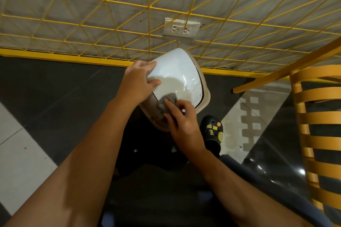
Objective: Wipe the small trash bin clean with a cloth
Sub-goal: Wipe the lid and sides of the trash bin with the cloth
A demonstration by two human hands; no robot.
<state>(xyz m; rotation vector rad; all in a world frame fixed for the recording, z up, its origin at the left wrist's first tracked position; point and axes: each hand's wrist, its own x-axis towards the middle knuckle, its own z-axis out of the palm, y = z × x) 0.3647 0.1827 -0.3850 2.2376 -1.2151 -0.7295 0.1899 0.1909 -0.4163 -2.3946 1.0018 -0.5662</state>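
mid-wipe: left hand (137, 81) grips bin (177, 79) lid edge, right hand (181, 121) presses cloth (167, 101) on near rim (next: specks at right side).

The small trash bin (177, 77) stands on the floor (55, 88) before the wall's wire grid (110, 2) and power outlet (181, 27), with a slatted chair (317, 134) to its right.

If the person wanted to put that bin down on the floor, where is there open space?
The dark floor left of the left hand, below the yellow baseboard, is bare. Right of the trash bin it is crowded: a black shoe and a wooden chair close in.
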